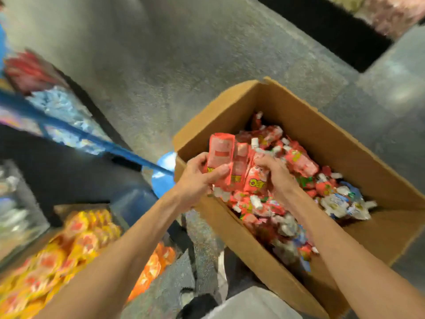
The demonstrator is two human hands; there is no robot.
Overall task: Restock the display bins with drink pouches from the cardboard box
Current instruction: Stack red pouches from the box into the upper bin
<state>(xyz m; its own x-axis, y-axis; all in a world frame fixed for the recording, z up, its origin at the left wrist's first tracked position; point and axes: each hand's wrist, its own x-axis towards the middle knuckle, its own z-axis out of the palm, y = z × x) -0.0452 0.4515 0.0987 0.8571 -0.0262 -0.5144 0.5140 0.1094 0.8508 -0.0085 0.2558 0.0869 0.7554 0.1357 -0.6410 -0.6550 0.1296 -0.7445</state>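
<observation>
Red drink pouches (222,155), one bundle, long axes upright over the cardboard box's (333,143) near-left corner: left hand (197,180) is pinching them thumb over front, right hand (277,173) is curling fingers round their other side, display bins (76,207) are lying leftward, nearer the left hand.

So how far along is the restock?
Done: orange pouches already lie stocked at lower left, though blurred. In hand: left hand and right hand grip a bunch of red pouches over the cardboard box. Left: the box is heaped with loose pouches, so most of the job likely remains.
</observation>
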